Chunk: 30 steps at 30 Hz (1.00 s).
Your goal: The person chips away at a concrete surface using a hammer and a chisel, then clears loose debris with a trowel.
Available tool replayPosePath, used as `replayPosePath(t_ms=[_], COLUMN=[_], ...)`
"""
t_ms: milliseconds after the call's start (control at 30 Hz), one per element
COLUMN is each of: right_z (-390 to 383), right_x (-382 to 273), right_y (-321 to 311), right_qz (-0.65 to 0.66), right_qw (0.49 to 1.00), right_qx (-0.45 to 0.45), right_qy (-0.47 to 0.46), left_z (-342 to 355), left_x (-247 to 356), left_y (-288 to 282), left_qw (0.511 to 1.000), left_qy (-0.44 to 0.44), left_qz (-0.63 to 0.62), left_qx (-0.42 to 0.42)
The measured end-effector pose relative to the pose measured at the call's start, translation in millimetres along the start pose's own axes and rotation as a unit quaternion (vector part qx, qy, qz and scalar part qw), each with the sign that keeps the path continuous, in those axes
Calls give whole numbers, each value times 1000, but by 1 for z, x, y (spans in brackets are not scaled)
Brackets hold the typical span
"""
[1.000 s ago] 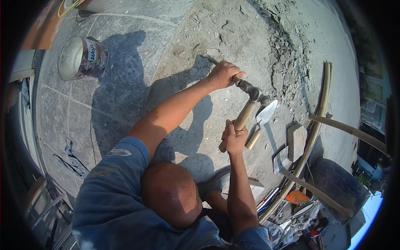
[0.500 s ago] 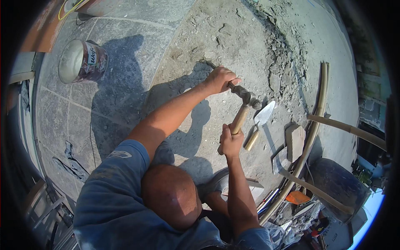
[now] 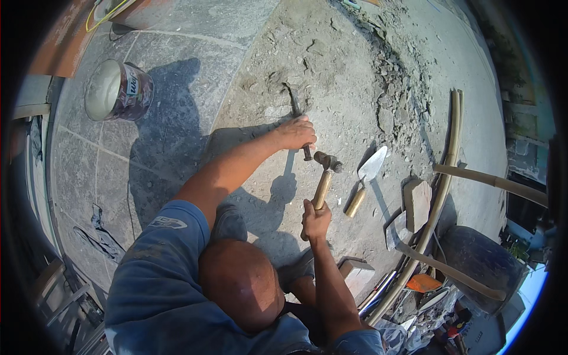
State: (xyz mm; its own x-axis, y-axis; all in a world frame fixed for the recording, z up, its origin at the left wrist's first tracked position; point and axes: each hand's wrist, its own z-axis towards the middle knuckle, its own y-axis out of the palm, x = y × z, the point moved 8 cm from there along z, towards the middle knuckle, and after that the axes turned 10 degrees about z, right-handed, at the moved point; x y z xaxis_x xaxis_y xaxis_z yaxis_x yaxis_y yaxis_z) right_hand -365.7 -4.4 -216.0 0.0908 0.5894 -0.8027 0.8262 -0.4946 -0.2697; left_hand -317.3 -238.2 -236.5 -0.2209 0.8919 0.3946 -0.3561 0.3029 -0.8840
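Note:
My left hand [image 3: 296,134] is wrapped round a dark metal chisel [image 3: 295,104]. The chisel's far end meets the rough, broken ground [image 3: 278,86], and its butt sticks out on the near side of the hand. In my closed right hand [image 3: 316,222] is the wooden handle of a hammer [image 3: 322,188]. The hammer's metal head lies just right of the chisel's butt, with a small gap seen between them. A trowel [image 3: 373,164] with a pale blade and wooden handle rests on the ground to the right of the hammer.
A round paint bucket [image 3: 139,92] stands on grey tiles at left. Loose rubble [image 3: 393,97] runs along the far right. Flat stone pieces [image 3: 418,204], long wooden poles [image 3: 452,142] and a dark barrel [image 3: 479,260] are at right. My shoe [image 3: 229,223] is near the left forearm.
The hammer and my right hand have moved left and nearer, bringing the hammer's head off to the chisel's near side. My left hand has shifted left and nearer, and the chisel's angle has changed.

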Motion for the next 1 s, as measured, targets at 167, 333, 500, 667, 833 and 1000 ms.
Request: replayPosePath(t_ms=[167, 333, 500, 667, 833, 1000], right_z=[-14, -10, -10, -14, -16, -25], right_x=[-5, -55, -74, -82, -95, -118], right_y=[-20, -22, -32, -28, -22, -28], right_qz=[2, 16, 59, 48, 39, 69], right_qw=[998, 997, 996, 997, 996, 992], right_qx=[8, 1, 33, 9, -6, 30], right_qy=[-68, -70, -55, -55, -75, -98], left_z=[12, 48, 45, 14, 14, 59], left_x=[-18, -93, -24, 0, -60, -27], left_y=[-14, -109, -121, -67, -46, -61], left_qw=[993, 987, 981, 990, 987, 989], left_qy=[82, 36, 67, 10, -55, 19], left_qz=[63, 130, 15, -27, 22, -19], left_qx=[-62, 90, 179, 135, 152, 147])
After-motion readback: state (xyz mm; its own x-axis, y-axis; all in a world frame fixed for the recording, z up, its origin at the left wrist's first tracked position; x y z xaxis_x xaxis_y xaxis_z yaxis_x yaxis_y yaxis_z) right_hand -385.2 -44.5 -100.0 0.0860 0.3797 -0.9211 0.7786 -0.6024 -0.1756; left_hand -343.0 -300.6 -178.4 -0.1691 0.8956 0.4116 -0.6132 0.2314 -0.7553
